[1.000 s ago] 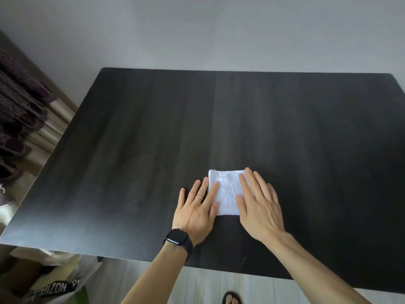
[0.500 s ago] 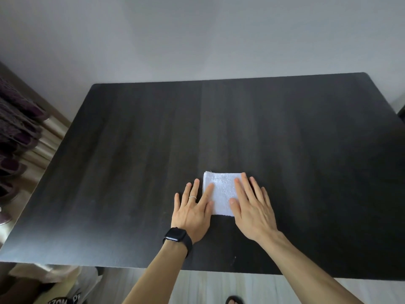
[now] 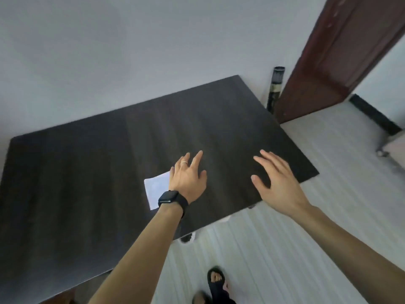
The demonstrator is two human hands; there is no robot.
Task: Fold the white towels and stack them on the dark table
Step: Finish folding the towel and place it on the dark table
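Room: pale grey wall (image 3: 135, 51) behind, light striped floor (image 3: 274, 249) to the right, one dark red-brown door (image 3: 333, 60) in the far right corner with one dark tube (image 3: 275, 88) standing beside it
Table: one dark wood-grain table (image 3: 87, 183), seen at a slant, bare apart from one towel
Hands: two, both bare, both above the table top
Left hand: left hand (image 3: 188, 179) with fingers spread and holding nothing, its wrist overlapping the towel's right side; whether it touches the cloth cannot be told
Right hand: right hand (image 3: 277, 183) with fingers spread and empty, well apart from the towel, near the table's right edge
Towel: one white towel (image 3: 156, 189), folded into a small flat rectangle, lying near the front edge of the table; blurred
Watch: one black watch (image 3: 169, 197) on the left wrist
Ring: one pale ring (image 3: 184, 162) on a left finger
Foot: one foot in a dark sandal (image 3: 215, 279) on the floor
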